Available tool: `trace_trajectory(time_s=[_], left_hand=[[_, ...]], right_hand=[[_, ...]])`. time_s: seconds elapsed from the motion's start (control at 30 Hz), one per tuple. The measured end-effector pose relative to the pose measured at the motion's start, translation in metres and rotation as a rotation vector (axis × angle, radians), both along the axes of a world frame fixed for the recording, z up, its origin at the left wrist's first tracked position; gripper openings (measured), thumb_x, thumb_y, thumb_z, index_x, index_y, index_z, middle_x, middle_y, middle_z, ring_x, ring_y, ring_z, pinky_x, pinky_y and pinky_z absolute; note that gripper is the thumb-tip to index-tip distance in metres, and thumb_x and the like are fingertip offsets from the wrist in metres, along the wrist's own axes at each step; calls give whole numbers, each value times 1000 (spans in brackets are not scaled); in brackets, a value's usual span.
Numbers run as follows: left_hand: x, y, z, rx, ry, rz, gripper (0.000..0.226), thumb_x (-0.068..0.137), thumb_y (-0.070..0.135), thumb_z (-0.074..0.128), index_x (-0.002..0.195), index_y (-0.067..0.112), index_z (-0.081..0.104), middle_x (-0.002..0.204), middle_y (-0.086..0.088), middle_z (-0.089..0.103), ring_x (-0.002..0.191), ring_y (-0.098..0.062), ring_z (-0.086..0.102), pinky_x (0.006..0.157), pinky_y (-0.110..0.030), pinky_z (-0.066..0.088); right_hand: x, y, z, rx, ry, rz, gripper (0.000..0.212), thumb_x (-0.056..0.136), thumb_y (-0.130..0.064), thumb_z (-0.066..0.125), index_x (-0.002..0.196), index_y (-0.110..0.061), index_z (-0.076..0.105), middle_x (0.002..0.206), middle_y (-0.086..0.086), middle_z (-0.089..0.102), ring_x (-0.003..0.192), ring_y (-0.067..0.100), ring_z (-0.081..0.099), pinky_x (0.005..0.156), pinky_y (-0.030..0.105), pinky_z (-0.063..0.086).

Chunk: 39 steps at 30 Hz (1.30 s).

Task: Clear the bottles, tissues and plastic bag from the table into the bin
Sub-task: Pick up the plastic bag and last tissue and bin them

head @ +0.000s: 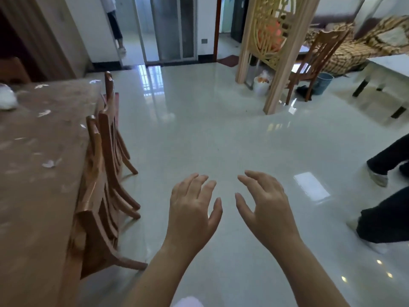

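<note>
My left hand (192,209) and my right hand (265,207) hover side by side over the glossy floor, palms down, fingers spread and relaxed, holding nothing. The brown table (33,196) runs along the left edge. A white crumpled plastic bag (6,97) lies at its far left end, and small white tissue scraps (50,163) are scattered over its top. A white bin (261,84) with rubbish in it stands on the floor behind the carved wooden screen. No bottles are in view.
Wooden chairs (104,165) are tucked along the table's right side. A carved screen (276,47), another chair (314,60) and a blue bucket (323,83) stand far right. A person's dark-trousered legs (385,216) are at the right edge; another person stands in the far doorway.
</note>
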<state>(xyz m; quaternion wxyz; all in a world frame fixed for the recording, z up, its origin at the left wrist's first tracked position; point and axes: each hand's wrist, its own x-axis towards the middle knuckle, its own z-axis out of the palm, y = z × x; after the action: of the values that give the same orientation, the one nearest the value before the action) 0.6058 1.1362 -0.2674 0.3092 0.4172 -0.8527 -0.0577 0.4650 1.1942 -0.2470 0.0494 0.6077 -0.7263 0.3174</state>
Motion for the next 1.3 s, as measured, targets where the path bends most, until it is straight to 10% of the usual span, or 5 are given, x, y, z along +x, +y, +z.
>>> trace_trajectory(time_s=[1.3], left_hand=[[-105,-701,12,-66,-21,421,32,82,25,54,105,5,64,109,-15,66,108,-32,57,93,-47,41]], right_hand=[[-112,-764,3,-73,-8,434,29,75,-11,69,103,-4,63,103,16,65,95,33,60,87,45,45]])
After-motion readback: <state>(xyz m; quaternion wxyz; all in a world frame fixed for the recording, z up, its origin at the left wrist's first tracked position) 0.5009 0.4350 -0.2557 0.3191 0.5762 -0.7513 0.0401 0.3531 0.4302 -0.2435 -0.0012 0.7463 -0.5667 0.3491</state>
